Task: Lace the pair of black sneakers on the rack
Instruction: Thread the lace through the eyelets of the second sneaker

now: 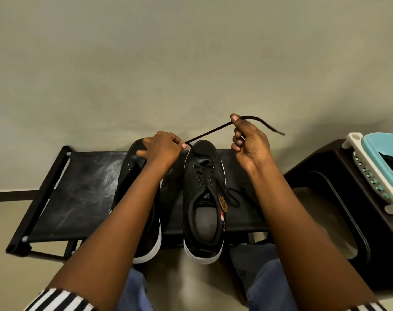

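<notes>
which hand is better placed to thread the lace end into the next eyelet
Right. The right hand already pinches the shoelace near its free end; the left hand holds it at the right sneaker.

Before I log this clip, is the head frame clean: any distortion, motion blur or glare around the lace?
Head view: wide-angle bending bows the rack edges and wall line; the free lace end past the right hand is motion-smeared; the taut lace and right sneaker are sharp; soft sheen on the rack fabric, no harsh glare.

Home entryway: shoe rack [78, 189], plain wall [146, 63]
</notes>
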